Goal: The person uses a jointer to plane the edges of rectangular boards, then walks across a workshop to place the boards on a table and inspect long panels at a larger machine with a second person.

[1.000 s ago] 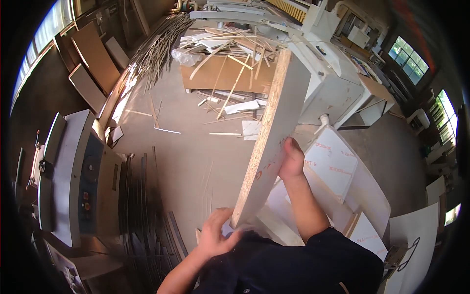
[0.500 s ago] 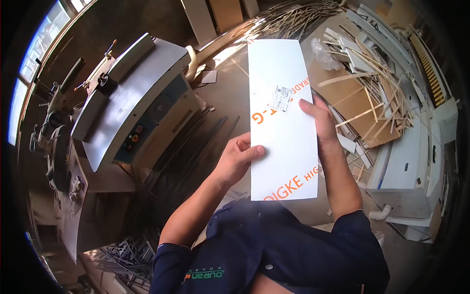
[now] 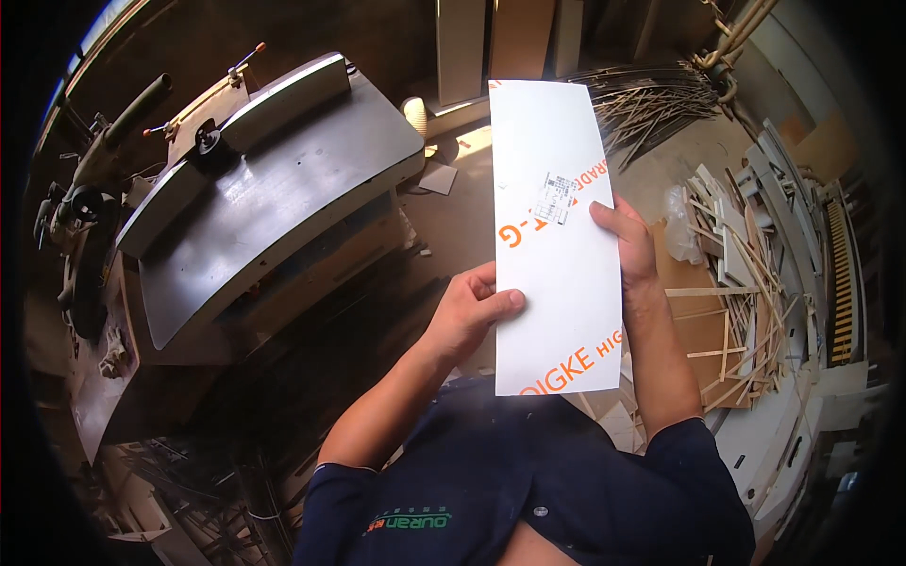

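Observation:
A long white panel [image 3: 557, 292] with orange lettering and a small printed label [image 3: 559, 200] is held up in front of my body, its long side running away from me. My left hand [image 3: 478, 309] is closed on the panel's left edge, thumb lying on the white face and fingers curled behind it. Farther up, my right hand [image 3: 627, 243] grips the right edge in the same way, its thumb just right of the label. The fingers behind the panel are mostly hidden.
On the left stands a machine with a grey metal table [image 3: 311, 151] and a fence. A heap of thin wood offcuts [image 3: 731, 255] lies to the right beside a long white machine [image 3: 769, 453]. More strips [image 3: 651, 99] are piled at the back near upright boards [image 3: 522, 42].
The view has turned left, so the machine table shows more fully and the surroundings sit farther right. Both hands keep their hold on the panel.

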Tool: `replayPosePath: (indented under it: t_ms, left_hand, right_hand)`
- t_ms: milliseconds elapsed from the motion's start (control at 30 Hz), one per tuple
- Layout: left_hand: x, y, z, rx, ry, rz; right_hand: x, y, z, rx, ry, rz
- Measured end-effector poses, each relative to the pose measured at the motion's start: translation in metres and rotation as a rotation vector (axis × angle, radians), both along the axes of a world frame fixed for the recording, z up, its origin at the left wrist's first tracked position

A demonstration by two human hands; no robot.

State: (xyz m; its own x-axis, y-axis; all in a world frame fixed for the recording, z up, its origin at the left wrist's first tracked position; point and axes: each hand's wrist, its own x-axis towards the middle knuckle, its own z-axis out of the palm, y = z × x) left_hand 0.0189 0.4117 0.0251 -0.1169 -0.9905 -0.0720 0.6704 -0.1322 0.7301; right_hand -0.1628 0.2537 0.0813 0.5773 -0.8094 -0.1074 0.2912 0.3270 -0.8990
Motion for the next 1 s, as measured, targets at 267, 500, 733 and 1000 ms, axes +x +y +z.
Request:
replayPosePath:
  t_ms: [267,500,733,1000]
  left_hand:
    - [0.067,-0.089,0.015,-0.018,0.006,-0.020]
    - [0.083,-0.125,0.024,0.011,0.019,0.056]
    - [0.086,-0.150,0.026,0.023,-0.023,0.124]
    - [0.216,-0.144,0.009,0.220,-0.484,0.159]
  right_hand:
    - [0.070,-0.082,0.026,-0.069,-0.006,-0.029]
    - [0.101,-0.135,0.033,-0.089,-0.024,0.075]
    - [0.102,-0.180,0.025,-0.176,-0.022,0.146]
    - [0.101,-0.311,-0.018,0.016,-0.269,0.619]
